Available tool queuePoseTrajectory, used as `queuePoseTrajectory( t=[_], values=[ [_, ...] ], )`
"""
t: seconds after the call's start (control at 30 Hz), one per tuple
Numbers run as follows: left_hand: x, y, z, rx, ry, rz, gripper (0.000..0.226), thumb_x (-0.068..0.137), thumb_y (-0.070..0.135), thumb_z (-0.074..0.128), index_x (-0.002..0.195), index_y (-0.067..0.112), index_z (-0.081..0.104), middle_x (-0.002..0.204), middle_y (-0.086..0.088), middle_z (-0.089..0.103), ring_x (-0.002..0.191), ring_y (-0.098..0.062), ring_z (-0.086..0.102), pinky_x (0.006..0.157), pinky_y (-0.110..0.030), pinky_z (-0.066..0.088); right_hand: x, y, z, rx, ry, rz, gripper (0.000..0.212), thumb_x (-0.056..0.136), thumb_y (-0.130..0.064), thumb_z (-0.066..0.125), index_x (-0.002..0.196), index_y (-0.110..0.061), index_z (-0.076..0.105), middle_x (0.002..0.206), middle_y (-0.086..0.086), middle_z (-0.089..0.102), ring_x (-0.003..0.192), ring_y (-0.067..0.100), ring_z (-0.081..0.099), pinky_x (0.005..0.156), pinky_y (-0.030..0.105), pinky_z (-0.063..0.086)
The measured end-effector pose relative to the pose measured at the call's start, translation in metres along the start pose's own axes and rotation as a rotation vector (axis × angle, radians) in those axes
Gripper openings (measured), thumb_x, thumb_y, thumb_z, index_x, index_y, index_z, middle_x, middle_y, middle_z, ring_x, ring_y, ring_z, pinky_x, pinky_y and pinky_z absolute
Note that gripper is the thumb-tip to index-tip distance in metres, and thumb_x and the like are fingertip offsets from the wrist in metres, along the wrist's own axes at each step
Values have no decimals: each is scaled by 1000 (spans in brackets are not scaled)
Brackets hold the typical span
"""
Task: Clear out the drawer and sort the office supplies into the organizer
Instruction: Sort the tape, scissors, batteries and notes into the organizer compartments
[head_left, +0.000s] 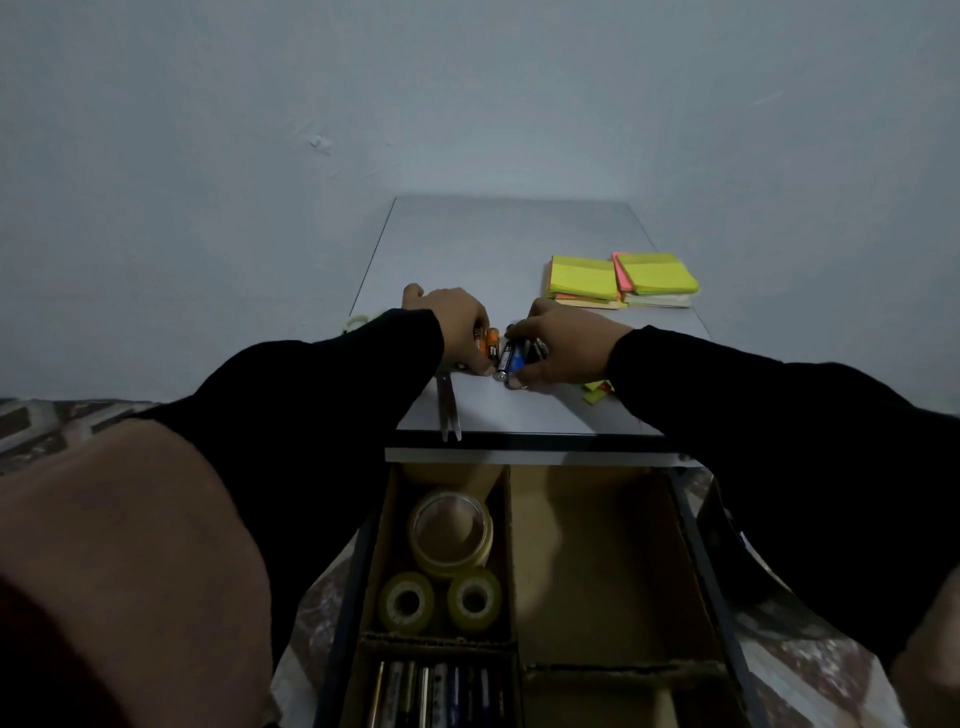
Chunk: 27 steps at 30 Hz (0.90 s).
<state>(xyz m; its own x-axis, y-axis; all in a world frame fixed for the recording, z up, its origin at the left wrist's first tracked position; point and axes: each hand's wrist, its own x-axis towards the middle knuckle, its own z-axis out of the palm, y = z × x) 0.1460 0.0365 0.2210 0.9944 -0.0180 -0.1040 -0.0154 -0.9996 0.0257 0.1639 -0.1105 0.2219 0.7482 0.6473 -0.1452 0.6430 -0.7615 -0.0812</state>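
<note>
Nearest, at bottom edge: cardboard organizer (597, 571) seated in open drawer (698, 561), split into compartments. Near-left compartment: row of batteries and pens (436, 693) lying side by side. Compartment just beyond, left: large clear tape roll (451, 535) at far end, two small yellowish tape rolls (439, 601) side by side nearer, all close together. Large right compartment showing bare cardboard floor. Near-right compartment mostly cut off by frame; contents not discernible.

Beyond drawer, grey tabletop (498, 249). Both arms in black sleeves reaching over it, hands close together at table's middle. Left hand (449, 325) curled round orange batteries (488, 340), knuckles up, fingertips down against table. Right hand (563, 340) clenched on bundle of dark and blue batteries (511, 358), ends poking out toward left hand. The two battery clusters nearly touching.

Scissors (448, 402) flat on table under left wrist, blades pointing at near edge, handles hidden. Small yellow note scraps (596, 392) just by right wrist. Far right: two stacks of sticky notes (621, 280), yellow-green on top, side by side.
</note>
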Motion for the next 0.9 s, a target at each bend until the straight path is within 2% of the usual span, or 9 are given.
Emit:
queuePoseTrajectory(
  t=[0.17, 0.43, 0.53, 0.6, 0.7, 0.9],
  values=[
    [-1, -3, 1, -43, 8, 4, 53, 76, 46, 69, 123, 25, 56, 112, 2, 58, 108, -19, 51, 104, -40, 20, 2, -4, 1, -26, 3, 29, 59, 80, -39, 68, 131, -18, 49, 121, 10, 43, 108, 26, 50, 90, 31, 43],
    [1, -3, 2, -59, 15, 8, 50, 75, 43, 70, 120, 27, 57, 110, 3, 59, 107, -18, 53, 105, -41, 20, 5, -7, 3, 21, 29, 59, 54, 74, -46, 72, 115, -13, 62, 114, 12, 46, 102, 25, 49, 87, 33, 43],
    [0, -4, 4, -67, 34, 4, 50, 74, 44, 71, 119, 26, 58, 108, 3, 59, 106, -19, 53, 105, -41, 20, 4, -8, 5, 60, 43, 64, 49, 77, -40, 71, 114, -9, 62, 112, 13, 47, 99, 21, 44, 86, 30, 39],
    [0, -4, 4, -66, 47, 5, 49, 74, 44, 71, 119, 26, 58, 106, 3, 58, 106, -19, 53, 105, -41, 19, 4, -10, 5, 73, 52, 64, 45, 79, -35, 71, 113, -6, 62, 107, 14, 48, 105, 22, 43, 85, 29, 38],
    [-3, -3, 2, -65, 70, 14, 50, 75, 43, 70, 120, 25, 57, 110, 0, 57, 108, -19, 52, 107, -43, 18, 4, -12, 4, 73, 68, 58, 44, 79, -29, 71, 115, -6, 61, 113, 16, 50, 111, 25, 43, 87, 30, 40],
    [-22, -10, -17, -74, 123, 5, 53, 75, 48, 69, 122, 28, 55, 117, -1, 52, 112, -20, 50, 109, -44, 15, -11, -17, -11, 54, 135, 54, 52, 82, -25, 68, 130, -11, 53, 123, 14, 45, 110, 29, 50, 88, 30, 40]
  ],
)
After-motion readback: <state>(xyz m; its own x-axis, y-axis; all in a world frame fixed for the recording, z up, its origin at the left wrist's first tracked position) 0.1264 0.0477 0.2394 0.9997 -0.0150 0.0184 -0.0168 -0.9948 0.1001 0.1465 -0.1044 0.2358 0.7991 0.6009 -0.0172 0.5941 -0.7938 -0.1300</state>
